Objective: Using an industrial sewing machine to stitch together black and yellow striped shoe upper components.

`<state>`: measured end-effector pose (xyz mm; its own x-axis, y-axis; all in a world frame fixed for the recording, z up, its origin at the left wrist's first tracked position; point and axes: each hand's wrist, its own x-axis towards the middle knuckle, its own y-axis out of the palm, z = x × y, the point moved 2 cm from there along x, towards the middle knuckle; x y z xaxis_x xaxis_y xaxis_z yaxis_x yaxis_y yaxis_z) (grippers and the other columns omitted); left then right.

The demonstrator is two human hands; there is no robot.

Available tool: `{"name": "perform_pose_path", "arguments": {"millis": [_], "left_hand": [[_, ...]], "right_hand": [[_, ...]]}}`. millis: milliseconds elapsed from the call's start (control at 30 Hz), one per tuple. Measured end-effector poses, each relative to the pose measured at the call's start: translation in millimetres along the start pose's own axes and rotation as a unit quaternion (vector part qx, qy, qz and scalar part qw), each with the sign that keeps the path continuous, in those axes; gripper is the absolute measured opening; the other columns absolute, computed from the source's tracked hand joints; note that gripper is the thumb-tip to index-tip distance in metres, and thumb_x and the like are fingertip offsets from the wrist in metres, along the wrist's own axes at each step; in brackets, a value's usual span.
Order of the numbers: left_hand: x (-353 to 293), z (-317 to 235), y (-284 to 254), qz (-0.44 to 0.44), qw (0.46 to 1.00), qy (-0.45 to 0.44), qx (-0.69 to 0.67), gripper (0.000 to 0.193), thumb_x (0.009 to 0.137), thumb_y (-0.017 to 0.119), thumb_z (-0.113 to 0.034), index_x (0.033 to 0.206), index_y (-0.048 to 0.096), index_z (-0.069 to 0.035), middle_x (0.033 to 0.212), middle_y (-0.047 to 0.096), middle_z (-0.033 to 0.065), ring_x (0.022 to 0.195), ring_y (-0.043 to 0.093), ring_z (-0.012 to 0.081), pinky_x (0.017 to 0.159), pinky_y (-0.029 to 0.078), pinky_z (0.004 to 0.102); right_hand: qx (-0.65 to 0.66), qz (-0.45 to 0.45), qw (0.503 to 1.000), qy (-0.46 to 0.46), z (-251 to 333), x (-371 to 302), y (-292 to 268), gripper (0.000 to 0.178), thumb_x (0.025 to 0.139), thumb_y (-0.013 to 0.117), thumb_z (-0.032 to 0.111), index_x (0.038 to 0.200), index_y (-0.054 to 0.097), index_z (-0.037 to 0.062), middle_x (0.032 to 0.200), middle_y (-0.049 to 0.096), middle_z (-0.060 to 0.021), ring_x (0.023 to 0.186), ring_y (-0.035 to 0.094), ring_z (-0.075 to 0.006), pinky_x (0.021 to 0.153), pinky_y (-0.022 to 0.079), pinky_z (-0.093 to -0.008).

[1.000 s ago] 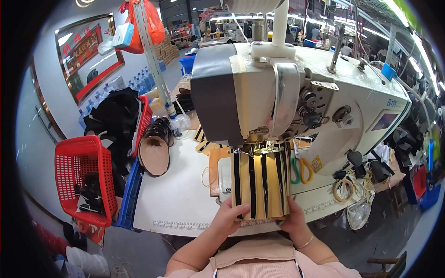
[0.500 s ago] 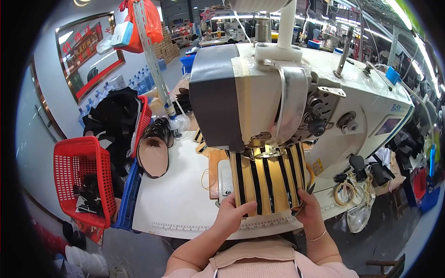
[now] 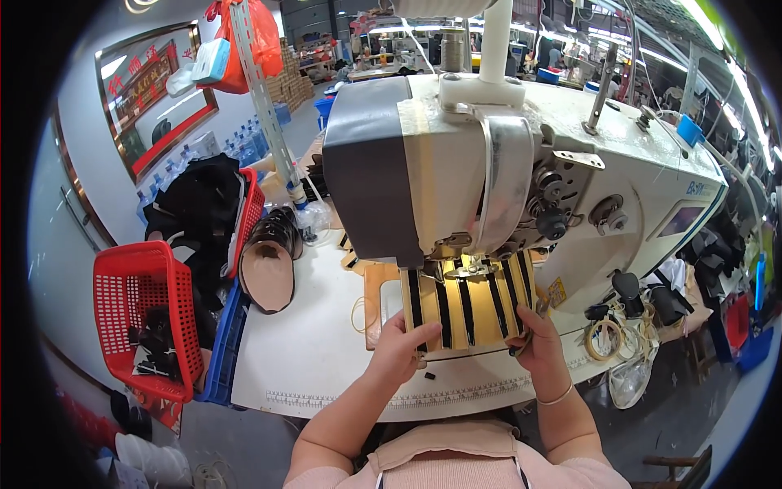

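A tan panel with black strips running lengthwise [image 3: 481, 314] lies under the lit needle area [image 3: 472, 267] of a sewing machine [image 3: 464, 163]. At its near left corner my left hand [image 3: 402, 346] is closed on the panel, thumb on top. The near right edge is held by my right hand [image 3: 538, 341], its fingers also closed. A slim object like a pair of thread snips [image 3: 543, 303] shows at my right hand; the fingers hide most of it. Just in front of the panel lies a small dark scrap [image 3: 430, 376].
A ruler strip [image 3: 464, 394] follows the white table's front edge. On the left stand a black shoe-like piece with a pale sole [image 3: 268, 275], a red basket [image 3: 181, 326] and a blue crate [image 3: 226, 342]. Tape rolls [image 3: 604, 339] hang at the right.
The panel and both hands have moved away from me, further under the machine. The small dark scrap and more of the ruler strip now show in front of the panel.
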<state>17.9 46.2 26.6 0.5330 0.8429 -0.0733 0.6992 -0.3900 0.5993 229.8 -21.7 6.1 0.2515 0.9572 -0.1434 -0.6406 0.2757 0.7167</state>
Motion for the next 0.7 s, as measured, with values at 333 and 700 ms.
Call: {"name": "perform_pose_path", "arguments": {"millis": [333,700], "left_hand": [[34.6,-22.9,-6.6,-0.001,0.997,0.003,0.071,0.025,0.077,0.066,-0.007,0.100,0.056,-0.001,0.089,0.063,0.0064,0.073,0.060,0.0120,0.059,0.048,0.0256],[56.9,-32.8,-12.5,-0.001,0.993,0.049,0.104,0.021,0.077,0.061,-0.004,0.098,0.055,-0.005,0.085,0.061,0.0054,0.069,0.058,0.0118,0.054,0.045,0.0264]], "right_hand": [[0.029,0.027,0.999,-0.002,9.6,43.7,9.9,0.007,0.083,0.063,0.015,0.084,0.060,0.0097,0.066,0.058,0.0018,0.047,0.045,-0.0064,0.041,0.031,-0.0195],[0.032,0.010,0.999,0.003,17.1,68.3,26.8,0.009,0.083,0.062,0.012,0.078,0.055,0.0089,0.064,0.052,0.0015,0.050,0.042,-0.0081,0.043,0.031,-0.0225]]}}
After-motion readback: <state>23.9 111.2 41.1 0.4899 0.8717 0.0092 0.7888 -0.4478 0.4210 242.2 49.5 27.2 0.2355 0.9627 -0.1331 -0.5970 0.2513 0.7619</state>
